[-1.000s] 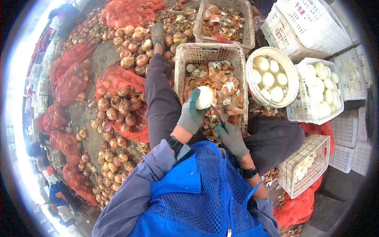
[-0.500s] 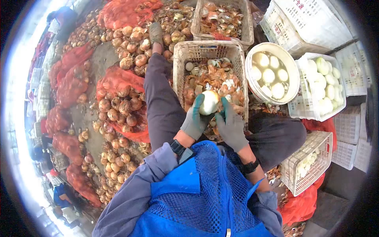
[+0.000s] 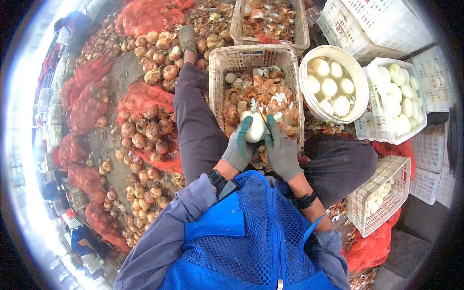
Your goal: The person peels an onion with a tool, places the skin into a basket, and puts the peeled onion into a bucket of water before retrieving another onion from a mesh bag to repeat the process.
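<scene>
A peeled white onion (image 3: 255, 128) sits in my left hand (image 3: 240, 145), whose gloved fingers close around its left side. My right hand (image 3: 282, 151), also in a grey and green glove, is closed at the onion's right side. Between its fingers and the onion shows a thin dark strip that looks like a small knife (image 3: 263, 116), mostly hidden. Below both hands stands a plastic crate (image 3: 215, 82) holding brown onion skins (image 3: 270, 92) and a few pale onion pieces.
A white bucket (image 3: 304, 92) of peeled onions in liquid stands right of the crate, beside a white basket (image 3: 386, 137) of peeled onions. Another skin-filled crate (image 3: 304, 36) lies beyond. Unpeeled onions (image 3: 145, 193) and red net sacks (image 3: 145, 99) cover the floor at left. People are far left.
The onion has turned in my hands and now shows white where brownish-yellow skin was at its top. The thin dark strip has come into view beside it. The view has shifted slightly.
</scene>
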The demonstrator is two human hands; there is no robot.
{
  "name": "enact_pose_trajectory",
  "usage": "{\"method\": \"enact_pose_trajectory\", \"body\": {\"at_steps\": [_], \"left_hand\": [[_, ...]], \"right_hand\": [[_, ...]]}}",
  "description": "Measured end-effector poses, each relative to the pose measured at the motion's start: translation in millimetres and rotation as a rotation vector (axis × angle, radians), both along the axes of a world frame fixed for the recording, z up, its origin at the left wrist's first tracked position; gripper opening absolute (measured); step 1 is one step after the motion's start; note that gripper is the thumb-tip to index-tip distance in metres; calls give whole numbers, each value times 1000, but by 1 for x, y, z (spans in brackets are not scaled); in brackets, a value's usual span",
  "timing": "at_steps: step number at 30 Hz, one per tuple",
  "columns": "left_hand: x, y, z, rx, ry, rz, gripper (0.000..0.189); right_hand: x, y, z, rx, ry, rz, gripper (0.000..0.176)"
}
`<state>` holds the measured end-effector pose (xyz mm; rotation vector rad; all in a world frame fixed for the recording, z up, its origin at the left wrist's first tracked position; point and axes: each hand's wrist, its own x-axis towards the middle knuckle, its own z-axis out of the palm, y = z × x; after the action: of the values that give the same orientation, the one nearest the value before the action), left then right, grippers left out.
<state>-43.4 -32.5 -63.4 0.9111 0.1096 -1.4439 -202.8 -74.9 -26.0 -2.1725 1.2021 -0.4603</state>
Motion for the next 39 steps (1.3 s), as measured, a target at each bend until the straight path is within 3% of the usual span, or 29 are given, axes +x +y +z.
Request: {"method": "enact_pose_trajectory", "body": {"at_steps": [5,8,10,12,13,16,20,24,29,35,38,39], "left_hand": [[1,0,-3,13,31,-20,53],[1,2,-2,-3,11,-31,52],[6,4,-5,-60,-26,-97,55],[7,3,-10,-98,-18,-135,56],[7,2,-12,-107,5,-132,57],[11,1,-11,-101,-31,-109,57],[15,2,-2,-59,-131,-142,55],[17,6,11,-21,-246,-201,55],[15,4,22,22,-331,-205,55],[17,7,0,28,-236,-205,50],[15,6,-1,22,-202,-197,49],[15,7,2,14,-189,-200,49]], "right_hand": [[3,-6,9,192,40,-47,56],[-9,-3,-32,33,-83,15,48],[-17,-8,-39,450,-183,-85,53],[-23,-10,-38,580,-172,-121,55],[-20,-14,-16,501,-112,-97,55],[-18,-12,-15,212,-84,-70,57],[-13,-10,2,183,-211,-68,60],[-19,-9,-8,46,-152,125,63],[-22,-9,-10,83,-96,130,63],[-23,-6,-6,113,12,60,57],[-17,-12,-1,301,48,-22,53],[-20,-11,-10,220,22,-23,51]]}}
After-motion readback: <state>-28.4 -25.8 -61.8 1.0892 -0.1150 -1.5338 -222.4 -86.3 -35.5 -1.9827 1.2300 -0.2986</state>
